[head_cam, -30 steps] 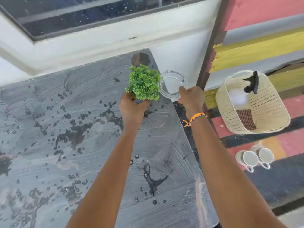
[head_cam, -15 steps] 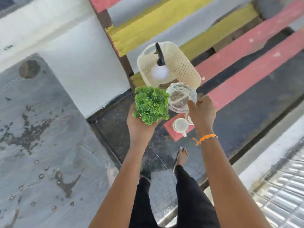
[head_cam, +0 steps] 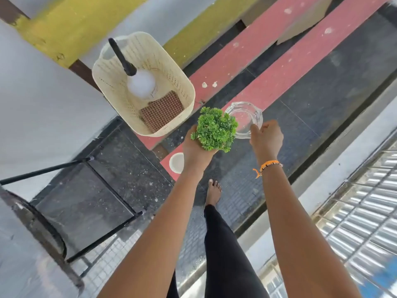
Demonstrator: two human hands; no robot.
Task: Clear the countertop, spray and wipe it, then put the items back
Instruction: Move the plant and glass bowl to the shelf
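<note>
She has swung away from the wet tabletop, now out of view, so clearing continues. Far left, one basket (head_cam: pixel 167 82) holds one spray bottle (head_cam: pixel 140 83) and one cloth (head_cam: pixel 162 110). One cup (head_cam: pixel 176 162) shows below. Left hand (head_cam: pixel 196 150) cups one plant (head_cam: pixel 216 129); right hand (head_cam: pixel 266 137) pinches one glass dish (head_cam: pixel 245 119).

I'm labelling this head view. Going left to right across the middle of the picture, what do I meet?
Black chair frame → cream basket → green plant in the left hand → glass dish in the right hand → metal grille.
</note>
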